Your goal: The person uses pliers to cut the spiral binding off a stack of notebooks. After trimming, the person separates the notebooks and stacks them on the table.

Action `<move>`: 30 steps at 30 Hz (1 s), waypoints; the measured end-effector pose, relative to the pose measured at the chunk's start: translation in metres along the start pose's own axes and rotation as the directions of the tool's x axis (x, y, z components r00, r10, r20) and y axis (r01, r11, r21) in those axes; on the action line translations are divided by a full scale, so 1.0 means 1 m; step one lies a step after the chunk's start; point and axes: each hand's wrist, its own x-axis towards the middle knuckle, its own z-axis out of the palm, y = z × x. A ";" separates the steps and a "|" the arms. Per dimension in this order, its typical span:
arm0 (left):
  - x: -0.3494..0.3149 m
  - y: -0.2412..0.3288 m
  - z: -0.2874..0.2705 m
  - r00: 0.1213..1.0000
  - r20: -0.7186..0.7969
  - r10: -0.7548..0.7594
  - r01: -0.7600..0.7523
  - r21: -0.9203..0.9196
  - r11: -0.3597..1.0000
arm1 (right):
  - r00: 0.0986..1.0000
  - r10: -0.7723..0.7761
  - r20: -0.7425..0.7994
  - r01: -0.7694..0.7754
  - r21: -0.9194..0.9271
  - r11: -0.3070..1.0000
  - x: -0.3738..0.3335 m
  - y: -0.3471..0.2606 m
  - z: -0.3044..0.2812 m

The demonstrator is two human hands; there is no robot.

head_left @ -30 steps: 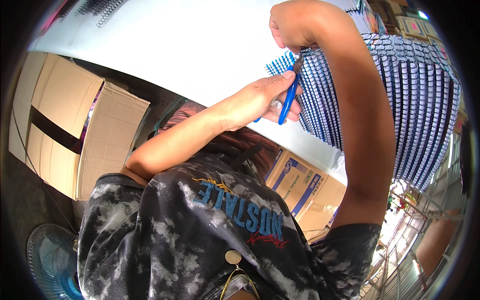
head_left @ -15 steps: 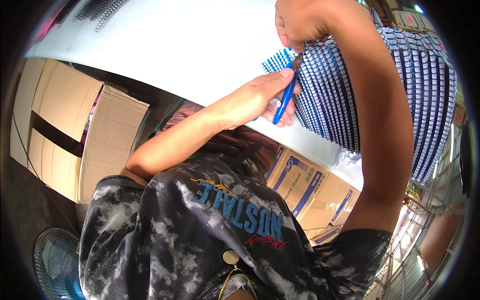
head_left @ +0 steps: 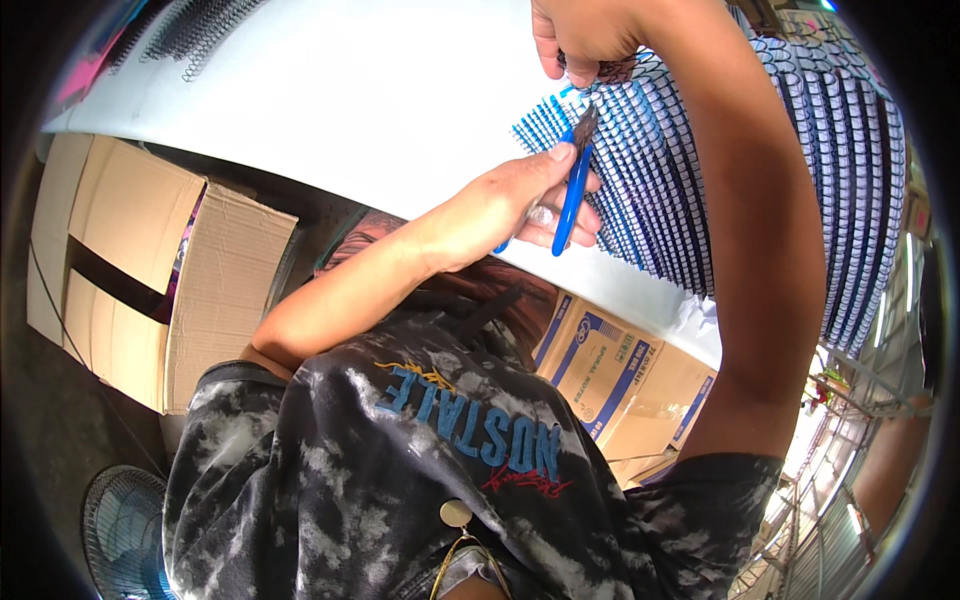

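Observation:
My left hand (head_left: pixel 520 200) is closed around a pair of wire-cutting pliers (head_left: pixel 572 195) with blue handles and dark jaws. The handles are spread apart, and the jaws point away from me, just below my right hand. My right hand (head_left: pixel 590 38) bends over the far left corner of a large stack of spiral-bound notebooks (head_left: pixel 650 165). Its thumb and fingers pinch at the dark spiral coil (head_left: pixel 617 70) there; the exact grip is partly hidden. The notebooks lie in rows, white and blue edges between dark coils, and my right forearm crosses above them.
A white table (head_left: pixel 380 100) carries the stack, with loose black coils (head_left: pixel 205 35) at its far left. An open cardboard box (head_left: pixel 225 290) stands at left, another carton (head_left: pixel 610 370) below the table's near edge. A fan (head_left: pixel 125 530) is at lower left.
The plier jaws have drawn away from my right fingertips, and the handles have spread wider. My right hand has shifted slightly up and left. The whole view has moved a little.

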 end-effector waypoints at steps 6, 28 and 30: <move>0.000 0.002 -0.005 0.998 -0.047 0.039 -0.040 -0.031 0.999 | 0.997 -0.035 -0.061 0.032 -0.053 0.998 -0.002 -0.001 0.001; 0.002 0.012 0.008 0.998 0.014 0.053 -0.053 0.035 0.998 | 0.980 0.139 -0.139 -0.154 -0.102 0.983 -0.039 -0.022 -0.008; 0.001 0.009 0.008 0.997 0.028 0.076 -0.078 0.047 0.996 | 0.985 0.121 -0.126 -0.139 -0.142 0.980 -0.041 -0.021 -0.010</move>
